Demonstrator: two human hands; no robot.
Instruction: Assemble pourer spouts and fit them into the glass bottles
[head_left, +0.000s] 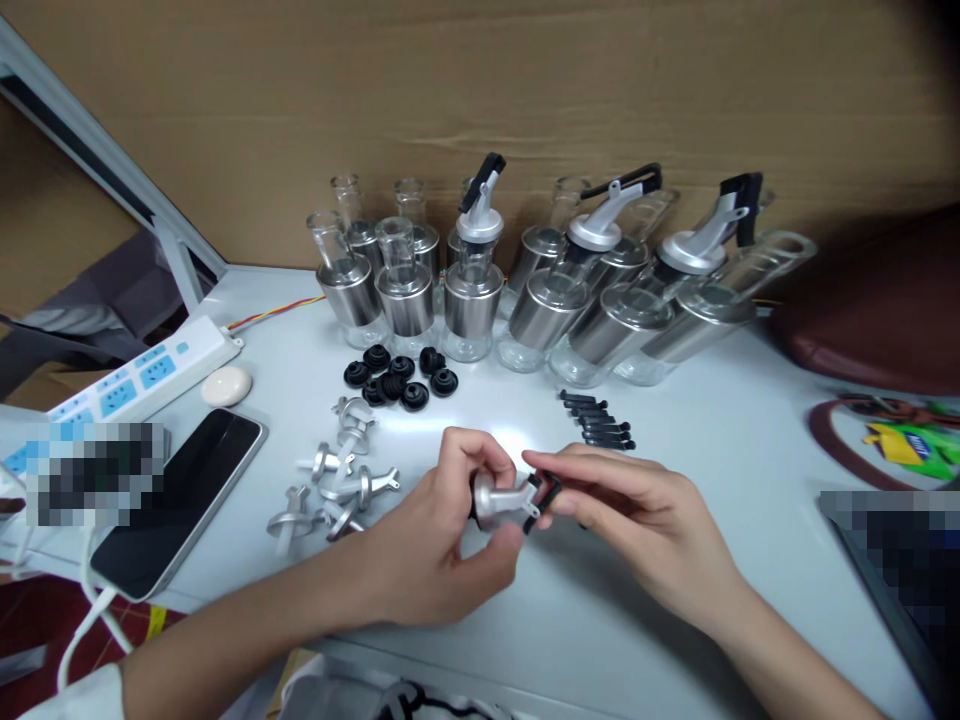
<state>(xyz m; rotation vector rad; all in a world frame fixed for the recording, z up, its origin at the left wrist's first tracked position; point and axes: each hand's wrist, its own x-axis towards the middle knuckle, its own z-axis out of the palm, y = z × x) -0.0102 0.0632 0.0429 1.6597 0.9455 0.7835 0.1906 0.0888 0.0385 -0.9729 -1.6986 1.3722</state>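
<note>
My left hand (457, 540) is closed around a silver bottle pourer (499, 502), whose spout points right and whose black base is partly covered by my fingers. Thumb and fingertips of my right hand (637, 530) pinch a black flip cap (550, 493) at the forked end of that spout. Whether the cap is fixed to the fork cannot be made out. Left of my hands lies a loose heap of silver pourer spouts (364, 485). Several black rubber stoppers (401, 385) are gathered behind them. A row of black flip caps (600, 420) lies behind my right hand.
Glass bottles with steel sleeves (472, 290) stand along the cardboard wall (480, 90); three carry pourers. On the left are a power strip (142, 370), a phone (184, 500) and a round whitish object (226, 386). At right lie a plate with packets (892, 440) and a dark device (892, 580).
</note>
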